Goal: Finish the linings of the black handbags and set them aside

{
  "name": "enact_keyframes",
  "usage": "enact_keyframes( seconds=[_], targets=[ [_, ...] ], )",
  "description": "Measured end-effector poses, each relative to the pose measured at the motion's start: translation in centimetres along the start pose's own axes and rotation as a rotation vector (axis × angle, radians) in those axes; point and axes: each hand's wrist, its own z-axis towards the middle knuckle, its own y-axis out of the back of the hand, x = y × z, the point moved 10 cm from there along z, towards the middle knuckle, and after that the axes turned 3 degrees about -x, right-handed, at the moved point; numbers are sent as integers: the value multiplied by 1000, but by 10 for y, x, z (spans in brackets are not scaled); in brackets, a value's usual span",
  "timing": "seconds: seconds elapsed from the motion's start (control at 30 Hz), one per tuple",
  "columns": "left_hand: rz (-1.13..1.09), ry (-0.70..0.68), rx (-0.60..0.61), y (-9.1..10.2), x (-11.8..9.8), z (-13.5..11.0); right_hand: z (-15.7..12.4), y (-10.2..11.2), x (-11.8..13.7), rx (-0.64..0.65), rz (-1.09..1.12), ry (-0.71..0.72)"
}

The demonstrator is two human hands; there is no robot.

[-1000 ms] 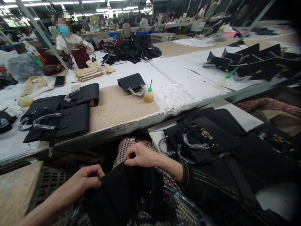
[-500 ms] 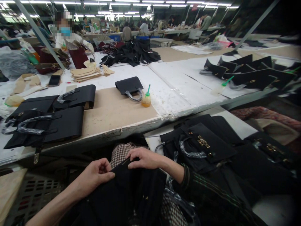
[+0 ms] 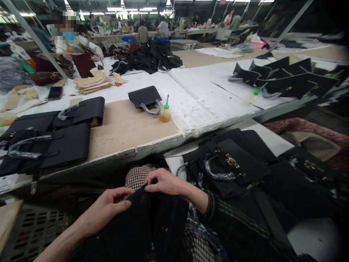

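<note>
A black handbag (image 3: 141,222) lies across my lap, its top edge held up between both hands. My left hand (image 3: 111,204) pinches that edge from the left, thumb on the near face. From the right, my right hand (image 3: 163,183) grips the same edge between thumb and fingers. A small gold fitting shows on the bag's dark face; its lower part runs out of view. Beside my right arm lies another black handbag (image 3: 231,163) with a gold clasp and a plastic-wrapped handle.
Ahead stretches a workbench (image 3: 196,112) with a glue bottle (image 3: 165,113) and a small black bag piece (image 3: 144,97). Black bags (image 3: 68,149) with wrapped handles lie left. A plastic crate (image 3: 38,225) stands low left. Across the bench sits a masked person (image 3: 69,40).
The view has shifted slightly, so the bench things sit further left and higher. My left fingers are less curled and stretch further along the bag's edge. My right hand keeps its grip.
</note>
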Motion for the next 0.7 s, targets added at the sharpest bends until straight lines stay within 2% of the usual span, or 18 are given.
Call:
enact_keyframes(
  seconds=[0.47,0.57,0.7],
  targets=[
    [-120,30,10,3,17,7,2,-4,-7,-20,18,-95],
    [-46,9,29,2,12,5,3,-4,-7,-21,-15,-127],
    [166,-81,2,3,-6,13,4,-3,-5,-45,-34,-161]
  ],
)
